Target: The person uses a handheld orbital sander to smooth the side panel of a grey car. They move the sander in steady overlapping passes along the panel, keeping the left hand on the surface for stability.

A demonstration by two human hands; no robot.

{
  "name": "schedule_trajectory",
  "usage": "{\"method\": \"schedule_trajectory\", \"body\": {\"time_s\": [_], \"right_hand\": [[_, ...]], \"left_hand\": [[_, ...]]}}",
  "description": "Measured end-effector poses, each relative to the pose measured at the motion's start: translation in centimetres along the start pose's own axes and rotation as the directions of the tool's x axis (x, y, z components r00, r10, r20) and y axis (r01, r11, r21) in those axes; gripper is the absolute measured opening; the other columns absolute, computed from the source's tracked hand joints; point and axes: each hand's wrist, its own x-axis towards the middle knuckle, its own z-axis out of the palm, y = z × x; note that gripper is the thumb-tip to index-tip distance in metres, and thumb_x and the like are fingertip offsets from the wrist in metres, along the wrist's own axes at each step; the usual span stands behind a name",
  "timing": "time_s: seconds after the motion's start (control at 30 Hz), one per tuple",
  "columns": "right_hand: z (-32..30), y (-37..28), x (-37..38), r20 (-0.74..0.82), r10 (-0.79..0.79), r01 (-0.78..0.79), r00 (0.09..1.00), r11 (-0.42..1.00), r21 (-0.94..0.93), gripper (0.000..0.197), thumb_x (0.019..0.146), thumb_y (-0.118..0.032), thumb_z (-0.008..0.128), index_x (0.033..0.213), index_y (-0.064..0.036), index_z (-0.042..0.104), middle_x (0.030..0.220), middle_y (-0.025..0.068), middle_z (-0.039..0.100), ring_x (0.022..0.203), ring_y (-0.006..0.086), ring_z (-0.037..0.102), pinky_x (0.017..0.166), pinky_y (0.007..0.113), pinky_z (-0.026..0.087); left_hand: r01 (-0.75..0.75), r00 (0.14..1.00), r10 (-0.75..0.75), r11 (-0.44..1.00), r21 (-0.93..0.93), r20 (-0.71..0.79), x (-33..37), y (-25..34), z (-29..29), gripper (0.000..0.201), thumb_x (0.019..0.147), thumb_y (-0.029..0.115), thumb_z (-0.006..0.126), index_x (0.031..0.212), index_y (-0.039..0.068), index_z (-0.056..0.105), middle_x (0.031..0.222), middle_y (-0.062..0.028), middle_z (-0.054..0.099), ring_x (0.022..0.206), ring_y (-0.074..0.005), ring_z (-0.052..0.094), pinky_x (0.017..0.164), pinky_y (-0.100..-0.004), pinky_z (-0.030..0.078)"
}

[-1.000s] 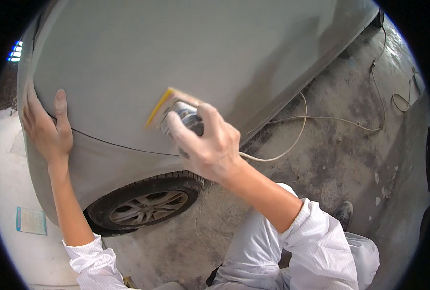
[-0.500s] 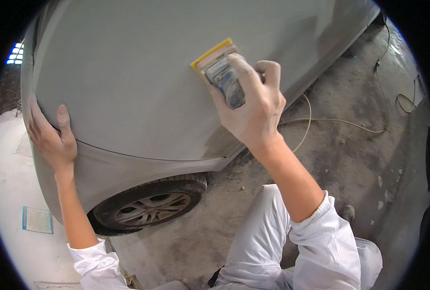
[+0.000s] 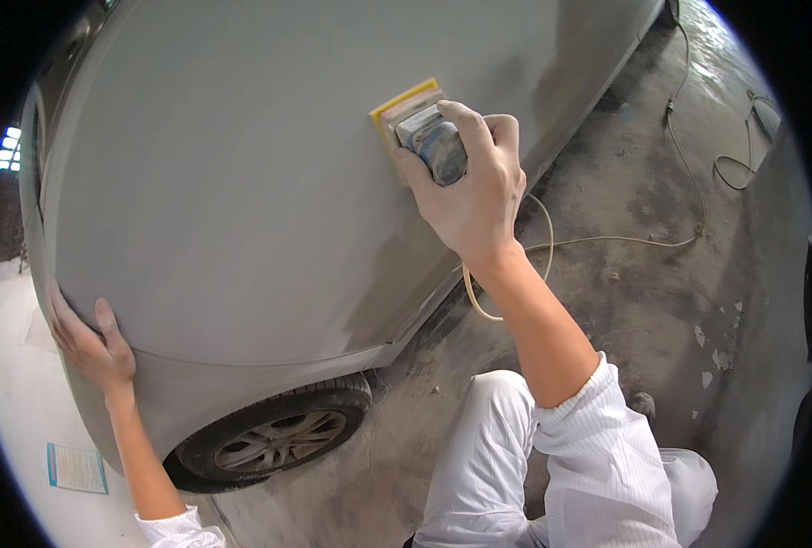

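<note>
My right hand (image 3: 479,183) wraps over the top of a handheld sander (image 3: 444,153) with a dusty, dark rounded body. Its rectangular pad (image 3: 404,97), edged in yellow, rests against the dull grey side panel (image 3: 232,183) of a car. White dust coats the fingers of that hand. At the left, my left hand (image 3: 94,345) lies open on the edge of the car body, thumb raised apart from the fingers, close to the end of a panel seam. Its palm side is hidden.
A pale hose (image 3: 616,239) loops out below my right wrist and runs across the stained floor. Under the car's grey arch is a wheel (image 3: 273,438) with a dusty alloy rim. A printed sheet (image 3: 77,468) hangs or lies on the white surface at left. My bent knee (image 3: 492,402) is close by.
The view has shifted, so the wheel and my left hand appear lower. The sander has moved along the panel, farther from the wheel arch. My left hand stays by the same seam.
</note>
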Motion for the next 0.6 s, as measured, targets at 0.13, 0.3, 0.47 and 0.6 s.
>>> {"method": "schedule_trajectory", "body": {"time_s": [0.13,0.3,0.47,0.6], "right_hand": [[-0.3,2.0,2.1,-0.032,0.043,-0.043,0.999,0.999,-0.003,0.060,0.076,-0.027,0.097,0.130,-0.0108,0.075,0.109,0.0174,0.065,0.080,0.0358,0.076,0.070,0.047,0.065],[-0.6,4.6,5.6,-0.049,0.109,-0.110,0.993,0.994,-0.019,0.058,0.078,-0.030,0.095,0.129,-0.0108,0.075,0.112,0.0186,0.067,0.087,0.0401,0.078,0.076,0.050,0.066],[-1.0,7.4,9.4,-0.100,0.138,-0.145,0.985,0.988,-0.057,0.058,0.079,-0.035,0.093,0.128,-0.0102,0.076,0.114,0.0202,0.069,0.094,0.0424,0.079,0.084,0.052,0.066],[-1.3,9.9,11.9,-0.115,0.173,-0.182,0.978,0.980,-0.074,0.058,0.079,-0.040,0.095,0.126,-0.0105,0.077,0.114,0.0184,0.071,0.099,0.0377,0.077,0.090,0.049,0.063]], "left_hand": [[0.005,1.000,-0.005,1.000,-0.025,-0.003,0.1,0.0,0.2,0.075,0.112,0.040,0.053,0.170,-0.003,0.035,0.172,-0.0238,0.043,0.160,-0.0437,0.037,0.132,-0.0550,0.025],[0.020,0.999,-0.020,1.000,-0.012,0.043,0.4,0.1,0.0,0.076,0.111,0.040,0.052,0.171,-0.003,0.033,0.173,-0.0241,0.042,0.160,-0.0438,0.037,0.132,-0.0551,0.026],[0.041,0.998,-0.042,0.999,0.023,0.055,0.3,0.5,-0.4,0.076,0.111,0.041,0.049,0.171,-0.004,0.033,0.172,-0.0253,0.041,0.158,-0.0451,0.038,0.132,-0.0555,0.026],[0.055,0.995,-0.056,0.998,0.014,0.083,0.1,0.5,-0.6,0.078,0.111,0.041,0.049,0.170,-0.006,0.032,0.172,-0.0276,0.040,0.158,-0.0464,0.037,0.132,-0.0558,0.026]]}}
